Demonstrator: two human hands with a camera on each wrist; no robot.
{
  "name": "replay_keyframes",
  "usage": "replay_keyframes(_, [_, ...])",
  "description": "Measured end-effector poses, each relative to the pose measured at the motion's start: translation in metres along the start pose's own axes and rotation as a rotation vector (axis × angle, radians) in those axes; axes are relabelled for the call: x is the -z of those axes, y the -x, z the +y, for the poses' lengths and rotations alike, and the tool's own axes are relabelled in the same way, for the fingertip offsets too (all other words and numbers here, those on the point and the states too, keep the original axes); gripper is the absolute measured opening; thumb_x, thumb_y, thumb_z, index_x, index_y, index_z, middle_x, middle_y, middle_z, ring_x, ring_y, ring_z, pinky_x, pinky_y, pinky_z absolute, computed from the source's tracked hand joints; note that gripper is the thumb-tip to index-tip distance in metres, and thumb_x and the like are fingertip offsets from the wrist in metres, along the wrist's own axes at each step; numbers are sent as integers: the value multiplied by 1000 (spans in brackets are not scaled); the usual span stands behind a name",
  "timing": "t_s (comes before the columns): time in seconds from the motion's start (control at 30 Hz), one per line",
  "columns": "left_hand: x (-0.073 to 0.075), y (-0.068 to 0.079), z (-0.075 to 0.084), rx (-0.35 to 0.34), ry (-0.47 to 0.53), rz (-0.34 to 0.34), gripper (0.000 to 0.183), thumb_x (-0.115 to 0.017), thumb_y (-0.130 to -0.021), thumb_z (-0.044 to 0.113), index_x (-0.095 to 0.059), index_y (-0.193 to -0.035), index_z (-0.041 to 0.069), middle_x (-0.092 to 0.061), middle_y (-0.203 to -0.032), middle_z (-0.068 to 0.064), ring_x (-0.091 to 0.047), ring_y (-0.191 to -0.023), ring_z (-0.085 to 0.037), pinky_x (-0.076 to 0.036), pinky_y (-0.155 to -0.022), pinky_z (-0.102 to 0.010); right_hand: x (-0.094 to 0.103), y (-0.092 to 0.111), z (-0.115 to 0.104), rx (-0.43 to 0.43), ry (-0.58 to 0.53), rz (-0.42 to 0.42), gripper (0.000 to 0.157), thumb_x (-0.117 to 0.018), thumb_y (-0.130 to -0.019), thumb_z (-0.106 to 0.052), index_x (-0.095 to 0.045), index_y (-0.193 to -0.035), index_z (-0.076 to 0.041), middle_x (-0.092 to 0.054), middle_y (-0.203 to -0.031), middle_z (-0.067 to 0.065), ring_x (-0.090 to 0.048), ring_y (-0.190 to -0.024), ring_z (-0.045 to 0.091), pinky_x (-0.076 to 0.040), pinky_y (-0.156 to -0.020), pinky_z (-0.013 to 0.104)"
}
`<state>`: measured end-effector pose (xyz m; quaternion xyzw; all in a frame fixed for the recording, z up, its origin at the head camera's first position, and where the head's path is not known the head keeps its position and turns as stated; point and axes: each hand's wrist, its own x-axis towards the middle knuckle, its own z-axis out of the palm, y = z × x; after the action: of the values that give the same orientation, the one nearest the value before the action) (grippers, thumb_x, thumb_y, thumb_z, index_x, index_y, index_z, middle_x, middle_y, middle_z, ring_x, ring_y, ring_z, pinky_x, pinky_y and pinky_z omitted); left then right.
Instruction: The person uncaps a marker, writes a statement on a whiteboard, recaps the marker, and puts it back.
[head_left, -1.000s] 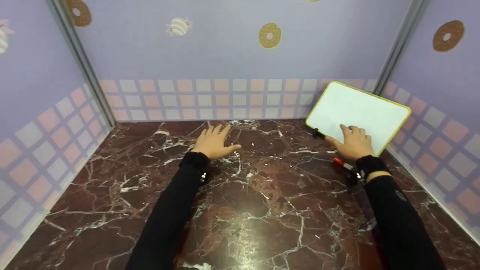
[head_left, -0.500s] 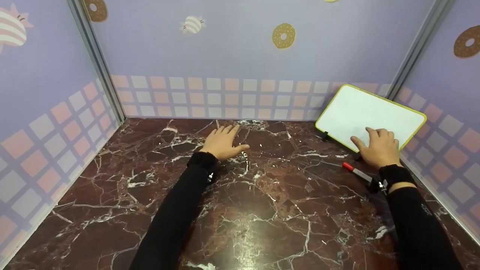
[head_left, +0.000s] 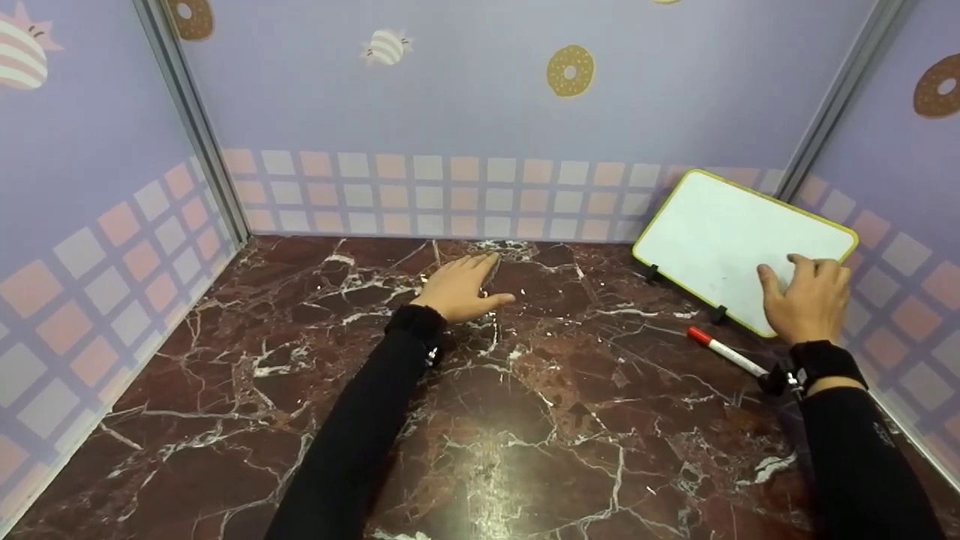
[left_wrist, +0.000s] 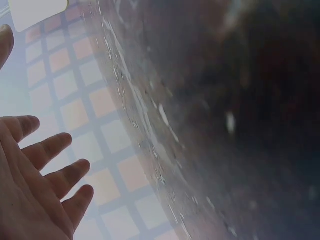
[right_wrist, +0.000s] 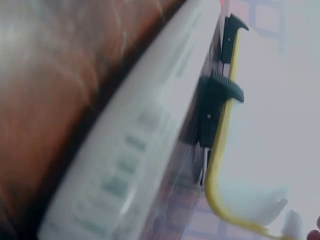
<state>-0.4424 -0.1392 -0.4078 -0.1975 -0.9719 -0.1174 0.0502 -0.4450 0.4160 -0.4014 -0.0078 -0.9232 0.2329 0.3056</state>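
Note:
A whiteboard point(head_left: 727, 225) with a yellow rim leans back at the far right, held at its lower edge by two black feet point(head_left: 718, 313). My right hand point(head_left: 810, 300) overlaps its lower right corner, thumb apart from loosely bent fingers, gripping nothing. In the right wrist view its fingertips point(right_wrist: 314, 236) show at the board's corner. A red-capped white marker point(head_left: 724, 351) lies on the table in front of the board, its rear end hidden by the wrist camera. My left hand point(head_left: 461, 289) spreads straight fingers over the table, palm down and holding nothing.
The dark red marbled table point(head_left: 465, 420) runs back to a purple patterned wall point(head_left: 375, 105). Side walls enclose it left point(head_left: 82, 187) and right point(head_left: 915, 247), the right one close beside my right hand.
My right hand has moved right along the board's lower edge, uncovering the second black foot and more of the marker. The left hand has shifted slightly right. The head view has turned a little left.

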Motion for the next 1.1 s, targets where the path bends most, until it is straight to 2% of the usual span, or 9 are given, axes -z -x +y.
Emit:
replay_keyframes(0.17, [-2, -5, 3, -14, -8, -15, 101, -57, -106, 75, -20, -179, 15, -34, -179, -17, -32, -166, -37, -22, -137, -53, 6, 0, 10, -97, -25, 107, 70, -54, -115, -49, -53, -153, 10, -40, -149, 40, -31, -143, 56, -29, -118, 69])
replay_keyframes(0.33, [3, -5, 6, -22, -11, -7, 101, -63, -107, 69, -19, -179, 13, -34, -179, -17, -35, -164, -37, -27, -135, -54, 9, -1, 21, -128, -38, 197, 68, -57, -113, -46, -55, -149, 12, -39, -147, 39, -29, -143, 55, -23, -125, 65])
replay_keyframes(0.5, [0, -12, 12, 9, 1, 4, 100, -72, -107, 53, -17, -179, 13, -36, -177, -20, -41, -160, -39, -36, -131, -55, 12, 3, 36, -188, -32, 207, 70, -54, -112, -47, -49, -153, 10, -36, -148, 38, -27, -143, 53, -21, -127, 63])
replay_keyframes(0.67, [-2, -20, 25, 30, 22, 20, 93, -72, -110, 45, -21, -178, 10, -39, -176, -21, -45, -157, -40, -42, -126, -57, 14, 5, 48, -312, -65, 219, 75, -51, -113, -50, -38, -164, 4, -30, -158, 35, -24, -150, 49, -21, -131, 58])
replay_keyframes(0.77, [-3, -24, 35, 13, 11, 30, 90, -71, -111, 42, -21, -178, 9, -41, -175, -21, -47, -156, -40, -44, -125, -56, 14, 5, 54, -366, -144, 190, 78, -49, -114, -51, -29, -169, 1, -26, -163, 31, -21, -154, 45, -23, -131, 55])
replay_keyframes(0.9, [-8, -31, 47, 10, 5, 28, 91, -72, -110, 40, -19, -179, 11, -42, -175, -18, -51, -154, -38, -48, -123, -54, 14, 4, 58, -401, -257, 76, 84, -49, -113, -53, -18, -173, -4, -22, -165, 26, -23, -153, 42, -30, -126, 53])
replay_keyframes(1.0, [-14, -36, 57, 12, 11, 15, 93, -72, -109, 41, -18, -179, 13, -41, -176, -16, -51, -154, -36, -48, -122, -53, 15, 3, 56, -428, -314, -3, 89, -49, -112, -56, -10, -175, -6, -26, -160, 22, -33, -146, 38, -36, -118, 47])
replay_keyframes(1.1, [-19, -41, 69, 3, 34, 9, 93, -73, -109, 41, -18, -179, 13, -41, -176, -16, -50, -155, -35, -48, -123, -53, 16, 2, 53, -468, -371, -58, 94, -48, -111, -59, -3, -175, -7, -39, -150, 16, -47, -130, 31, -41, -109, 39])
